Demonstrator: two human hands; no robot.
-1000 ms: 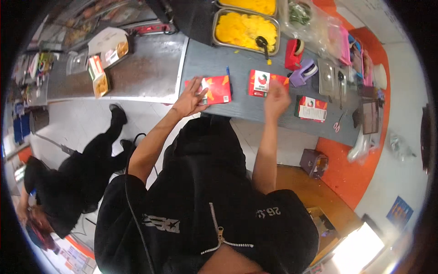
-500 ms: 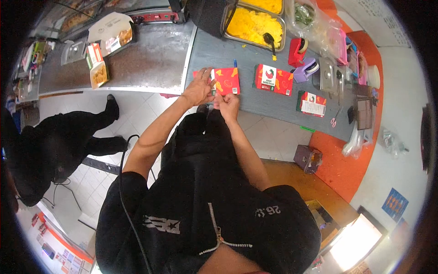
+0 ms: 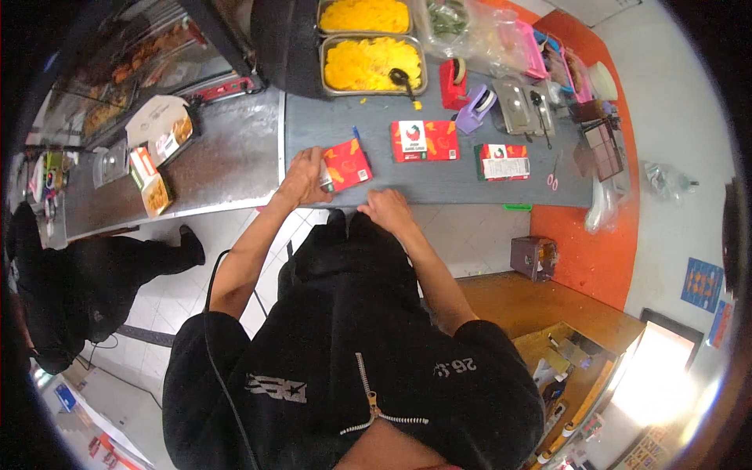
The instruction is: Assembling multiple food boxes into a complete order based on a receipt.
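Note:
My left hand [image 3: 301, 176] grips the left edge of a red cardboard food box [image 3: 348, 163] lying on the grey counter [image 3: 439, 184]; a small white piece shows between its fingers. My right hand [image 3: 385, 208] rests at the counter's front edge just below that box, fingers curled, with nothing visible in it. Two more red boxes lie to the right, one with a white label in the middle [image 3: 424, 141] and one further right [image 3: 501, 162]. A blue pen [image 3: 356, 135] lies just behind the left box.
Two metal trays of yellow rice [image 3: 374, 61] with a black spoon stand at the back, beside red [image 3: 453, 82] and purple [image 3: 475, 110] tape dispensers and a lidded metal pot [image 3: 517, 100]. Pink scissors [image 3: 552, 180] lie right. Open food boxes [image 3: 160, 129] sit left. A person in black [image 3: 74, 290] stands left.
My right hand left the middle red box, came to the left box, then dropped to the counter's front edge. My left hand stayed on the left box.

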